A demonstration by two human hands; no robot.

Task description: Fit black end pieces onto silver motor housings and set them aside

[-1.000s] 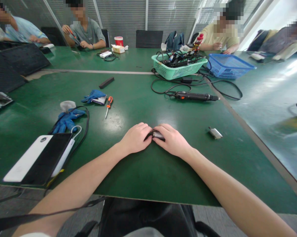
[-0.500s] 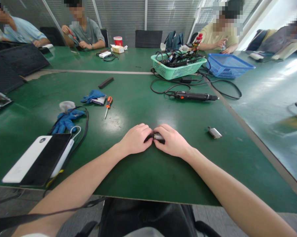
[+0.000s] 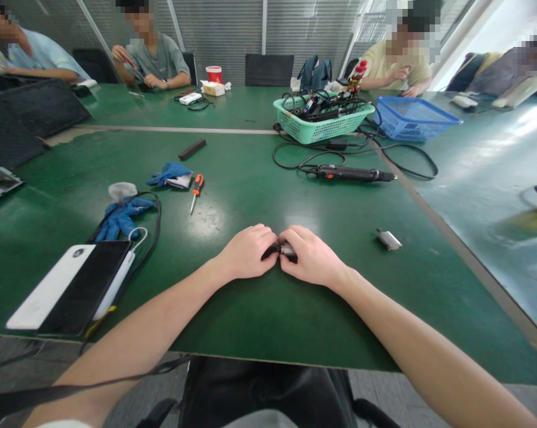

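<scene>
The left hand (image 3: 244, 252) and right hand (image 3: 310, 257) meet on a green workbench (image 3: 259, 321), both grasping a small dark metal part (image 3: 282, 250) between their fingers, with a silver metal piece (image 3: 388, 239) lying off to the right.

An orange-handled screwdriver (image 3: 197, 185) with a steel shaft lies on the dark green table (image 3: 245, 157), just beside a blue work glove (image 3: 167, 172). Farther right, a black corded electric screwdriver (image 3: 351, 173) lies below a mint-green plastic basket (image 3: 322, 126) packed with tangled cables, next to an empty-looking blue mesh basket (image 3: 411, 122). At left sits a flat white-and-black device (image 3: 67, 288).
</scene>
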